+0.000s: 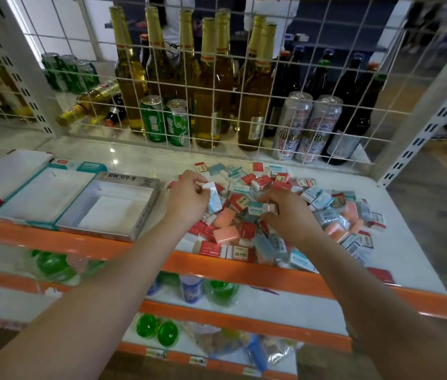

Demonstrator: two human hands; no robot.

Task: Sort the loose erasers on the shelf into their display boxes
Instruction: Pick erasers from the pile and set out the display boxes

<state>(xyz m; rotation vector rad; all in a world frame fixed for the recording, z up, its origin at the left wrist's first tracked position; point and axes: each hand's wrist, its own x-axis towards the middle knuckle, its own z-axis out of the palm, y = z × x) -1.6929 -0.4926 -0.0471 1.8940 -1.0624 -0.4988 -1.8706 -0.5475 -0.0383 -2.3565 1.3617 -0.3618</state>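
While pinching a teal eraser (215, 198) in the left hand (186, 200) and another (258, 208) in the right hand (288, 212) above the pile (285, 212): risk of misfiling into the near grey box (145, 215), or knocking strays off the shelf (408, 242) edge.

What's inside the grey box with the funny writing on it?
The grey box holds no erasers that I can see, just its white bottom. Its near wall hides the front strip of the floor, so something small there would not show.
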